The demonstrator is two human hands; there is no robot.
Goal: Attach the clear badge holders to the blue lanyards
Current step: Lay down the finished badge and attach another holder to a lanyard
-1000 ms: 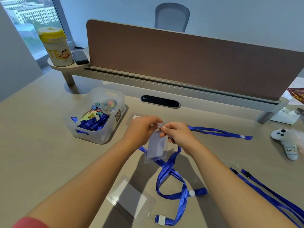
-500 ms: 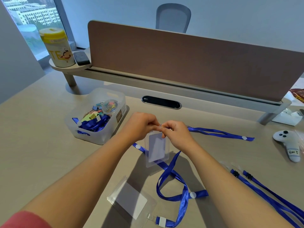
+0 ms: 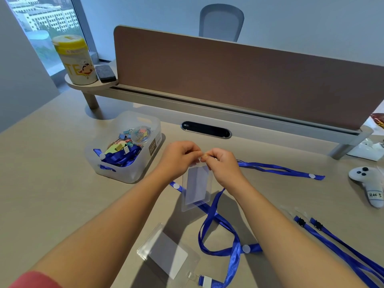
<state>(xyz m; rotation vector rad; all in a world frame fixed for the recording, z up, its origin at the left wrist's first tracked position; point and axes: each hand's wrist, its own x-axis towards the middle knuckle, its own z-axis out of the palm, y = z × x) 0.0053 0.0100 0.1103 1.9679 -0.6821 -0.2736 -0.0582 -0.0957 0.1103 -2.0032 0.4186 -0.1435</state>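
A clear badge holder (image 3: 196, 187) with a white card inside hangs upright above the table. My left hand (image 3: 179, 155) and my right hand (image 3: 221, 163) pinch its top edge together, where a lanyard clip sits hidden between my fingers. A blue lanyard (image 3: 216, 225) trails from under my right hand down across the table. A second badge holder (image 3: 166, 253) lies flat near the front edge, joined to the blue strap by a clip (image 3: 204, 281). Another blue lanyard (image 3: 278, 168) stretches to the right behind my right hand.
A translucent bin (image 3: 133, 174) at the left holds blue lanyards and coloured binder clips. Two more blue lanyards (image 3: 332, 242) lie at the right. A white controller (image 3: 371, 183) rests at the far right. A brown divider panel (image 3: 249, 80) closes off the back.
The badge holder has swung from tilted to hanging straight down. My two hands have closed in on its top edge, fingertips now touching.
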